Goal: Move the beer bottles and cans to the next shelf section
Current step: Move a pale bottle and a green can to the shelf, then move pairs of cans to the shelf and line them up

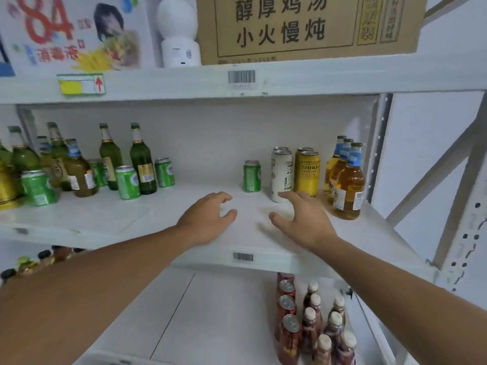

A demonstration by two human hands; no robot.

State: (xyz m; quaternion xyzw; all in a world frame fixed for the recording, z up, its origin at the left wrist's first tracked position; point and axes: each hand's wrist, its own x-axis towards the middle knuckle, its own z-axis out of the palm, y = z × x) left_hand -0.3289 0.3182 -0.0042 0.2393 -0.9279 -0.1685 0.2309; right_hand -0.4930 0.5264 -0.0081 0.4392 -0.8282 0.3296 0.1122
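Head view, yellow SIDKRO can (309, 173), both hands empty

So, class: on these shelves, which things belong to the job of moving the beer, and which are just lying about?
Part of the job:
green bottles
green cans
white cans
yellow cans
amber bottles
left hand and right hand, both empty

Just lying about:
cardboard box
white device
poster
lower-shelf drinks

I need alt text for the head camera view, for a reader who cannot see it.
Two empty hands, left hand and right hand, reach with relaxed fingers over the white middle shelf. On its right stand a green can, a white can, a yellow can and amber bottles; green bottles and cans crowd the left.
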